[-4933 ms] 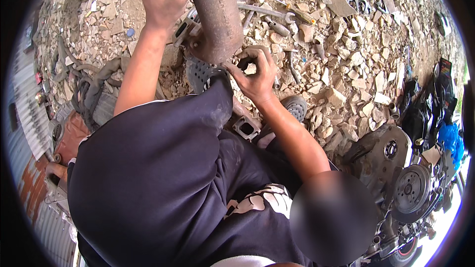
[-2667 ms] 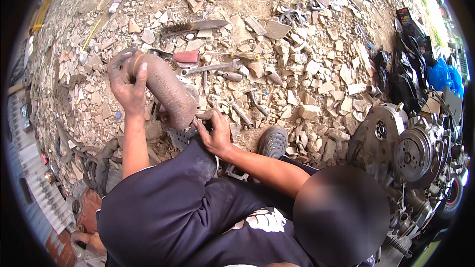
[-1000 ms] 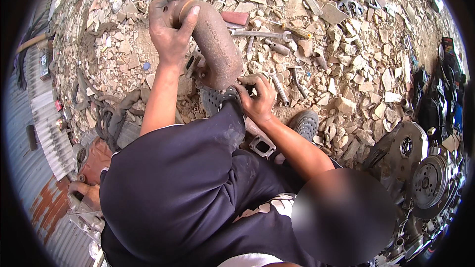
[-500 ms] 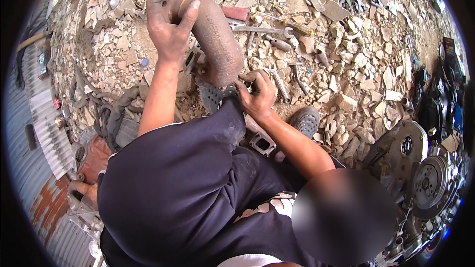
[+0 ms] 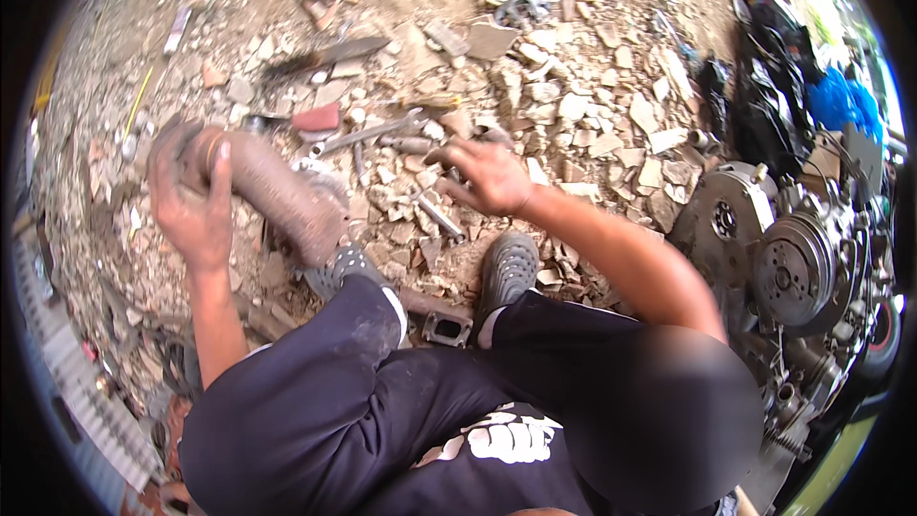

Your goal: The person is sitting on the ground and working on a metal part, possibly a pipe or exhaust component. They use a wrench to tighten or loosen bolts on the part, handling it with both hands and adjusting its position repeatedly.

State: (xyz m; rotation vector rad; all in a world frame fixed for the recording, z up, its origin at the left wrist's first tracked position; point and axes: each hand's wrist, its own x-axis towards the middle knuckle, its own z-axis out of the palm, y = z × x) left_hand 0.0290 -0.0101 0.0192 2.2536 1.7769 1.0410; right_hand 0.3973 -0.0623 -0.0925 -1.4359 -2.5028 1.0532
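Note:
My left hand point(image 5: 188, 215) grips the rusty curved metal pipe point(image 5: 272, 186) by its upper end, where a flange shows, with the pipe's lower end over my left grey clog point(image 5: 342, 269). My right hand point(image 5: 492, 182), blurred, hangs in the air right of the pipe, fingers apart and holding nothing. Near it on the rubble lie a long wrench point(image 5: 361, 134), a shorter wrench point(image 5: 437, 215), a red block point(image 5: 315, 118) and a yellow-handled screwdriver point(image 5: 435, 102). Between my feet is a metal part with a square flange point(image 5: 446, 328).
An engine with round pulleys point(image 5: 793, 272) stands at right, with black bags point(image 5: 759, 81) and a blue bag point(image 5: 841, 100) behind it. A long brush point(image 5: 334, 53) lies beyond the tools on broken stone. Corrugated sheeting point(image 5: 91, 373) runs along the left edge; my right clog point(image 5: 509, 268) is beside the rubble.
My right hand has left the pipe's lower end and risen away to the right, fingers spread. My left hand still holds the pipe. The whole view has shifted.

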